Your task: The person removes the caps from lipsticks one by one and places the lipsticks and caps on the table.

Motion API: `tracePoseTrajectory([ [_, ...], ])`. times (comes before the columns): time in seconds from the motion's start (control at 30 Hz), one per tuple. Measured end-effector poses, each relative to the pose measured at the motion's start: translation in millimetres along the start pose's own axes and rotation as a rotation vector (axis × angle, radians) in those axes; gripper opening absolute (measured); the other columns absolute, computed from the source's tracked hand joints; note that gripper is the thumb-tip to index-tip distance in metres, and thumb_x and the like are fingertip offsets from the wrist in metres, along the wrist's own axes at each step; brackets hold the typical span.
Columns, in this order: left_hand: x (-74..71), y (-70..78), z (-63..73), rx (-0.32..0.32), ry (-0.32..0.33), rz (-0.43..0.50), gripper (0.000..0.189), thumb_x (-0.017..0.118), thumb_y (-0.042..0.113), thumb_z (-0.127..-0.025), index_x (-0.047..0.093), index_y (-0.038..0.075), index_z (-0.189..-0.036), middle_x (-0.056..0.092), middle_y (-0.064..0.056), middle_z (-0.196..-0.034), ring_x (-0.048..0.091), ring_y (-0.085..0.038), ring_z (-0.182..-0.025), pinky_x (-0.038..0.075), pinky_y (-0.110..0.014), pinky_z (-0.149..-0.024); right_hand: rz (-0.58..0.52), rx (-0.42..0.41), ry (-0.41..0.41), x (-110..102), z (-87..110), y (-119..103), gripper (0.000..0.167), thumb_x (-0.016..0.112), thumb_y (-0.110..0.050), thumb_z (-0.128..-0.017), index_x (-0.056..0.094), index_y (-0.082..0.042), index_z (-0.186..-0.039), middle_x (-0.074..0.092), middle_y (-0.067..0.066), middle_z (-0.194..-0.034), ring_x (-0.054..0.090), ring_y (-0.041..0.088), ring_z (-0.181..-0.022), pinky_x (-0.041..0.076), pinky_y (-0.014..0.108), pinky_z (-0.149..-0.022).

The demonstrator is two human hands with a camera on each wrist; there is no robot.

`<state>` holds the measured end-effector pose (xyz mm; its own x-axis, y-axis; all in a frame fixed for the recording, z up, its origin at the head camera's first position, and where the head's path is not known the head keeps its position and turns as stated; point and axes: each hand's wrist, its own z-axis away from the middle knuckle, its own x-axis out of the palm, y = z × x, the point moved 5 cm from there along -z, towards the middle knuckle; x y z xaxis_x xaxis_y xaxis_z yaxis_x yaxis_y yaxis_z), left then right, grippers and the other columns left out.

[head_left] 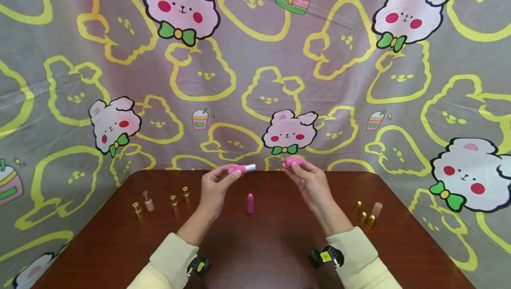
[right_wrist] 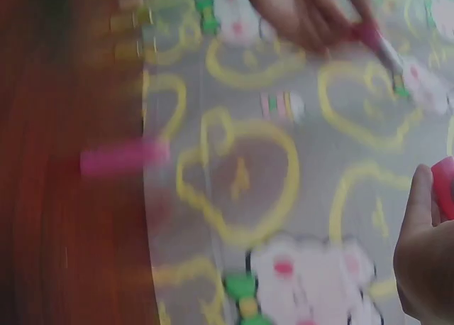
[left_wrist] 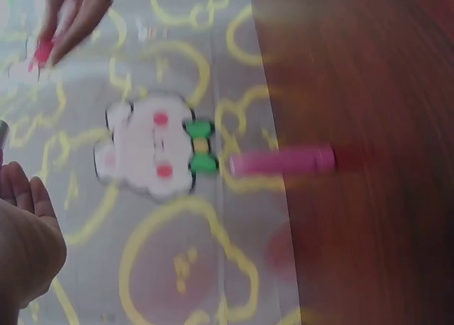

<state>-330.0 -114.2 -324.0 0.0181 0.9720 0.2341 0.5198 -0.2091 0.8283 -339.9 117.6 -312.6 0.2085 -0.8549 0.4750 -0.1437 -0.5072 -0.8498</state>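
My left hand (head_left: pixel 212 191) pinches a pink lipstick tube (head_left: pixel 238 169) between thumb and fingers, its bare silver end (head_left: pixel 250 167) pointing right. Across a gap, my right hand (head_left: pixel 313 185) grips a pink cap (head_left: pixel 294 161), also lifted over the far side of the table. The two pieces are apart, at about the same height. Below and between the hands, a closed pink lipstick (head_left: pixel 250 203) stands upright on the table. In the left wrist view that lipstick (left_wrist: pixel 284 161) is blurred, and the left hand (left_wrist: pixel 28 243) shows only in part.
On the left of the dark wooden table (head_left: pixel 255 249) stand gold tubes (head_left: pixel 173 203) and a beige tube with a brownish wand-like top (head_left: pixel 149 203). Several gold caps (head_left: pixel 363 217) and a beige cap (head_left: pixel 377 209) stand on the right. A patterned cloth (head_left: pixel 255 58) hangs behind.
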Motion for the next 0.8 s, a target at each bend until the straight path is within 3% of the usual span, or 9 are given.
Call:
tracePoseTrajectory([
  [0.1,-16.3,1.8,-3.2,-0.011,0.062,0.070,0.012,0.068,-0.008,-0.085,0.068,-0.010,-0.096,0.072,-0.002,-0.082,0.066,-0.015,-0.075,0.054,-0.028,-0.075,-0.028,-0.013,0.041,-22,-3.4,-10,0.015,0.063,-0.004,-0.093,0.077,-0.011,-0.095,0.071,0.007,-0.102,0.068,0.021,-0.099,0.048,0.034,-0.092],
  [0.33,-22.5,4.7,-5.3,-0.047,0.065,0.069,0.013,0.068,-0.008,-0.084,0.070,-0.001,-0.095,0.070,-0.001,-0.083,0.063,-0.012,-0.075,0.052,-0.023,-0.072,0.005,0.019,0.068,-36,-2.9,-13,0.015,0.064,-0.005,-0.092,0.077,-0.012,-0.094,0.072,0.006,-0.101,0.068,0.019,-0.096,0.046,0.036,-0.094],
  [0.57,-37.3,3.4,-2.8,-0.081,0.081,0.045,0.014,0.068,-0.008,-0.084,0.069,0.002,-0.092,0.069,-0.003,-0.084,0.062,-0.011,-0.074,0.053,-0.023,-0.071,0.075,0.022,0.096,-49,1.4,-19,0.017,0.066,-0.006,-0.092,0.072,-0.001,-0.107,0.071,0.006,-0.101,0.069,0.020,-0.095,0.044,0.038,-0.095],
  [0.8,-47.7,2.6,-1.4,-0.083,0.080,0.085,0.019,0.064,-0.014,-0.083,0.067,0.003,-0.088,0.069,-0.002,-0.081,0.065,-0.011,-0.074,0.055,-0.028,-0.075,0.118,0.012,0.099,-60,5.3,-23,0.012,0.065,-0.002,-0.092,0.075,-0.008,-0.096,0.070,0.007,-0.098,0.068,0.020,-0.095,0.049,0.034,-0.091],
])
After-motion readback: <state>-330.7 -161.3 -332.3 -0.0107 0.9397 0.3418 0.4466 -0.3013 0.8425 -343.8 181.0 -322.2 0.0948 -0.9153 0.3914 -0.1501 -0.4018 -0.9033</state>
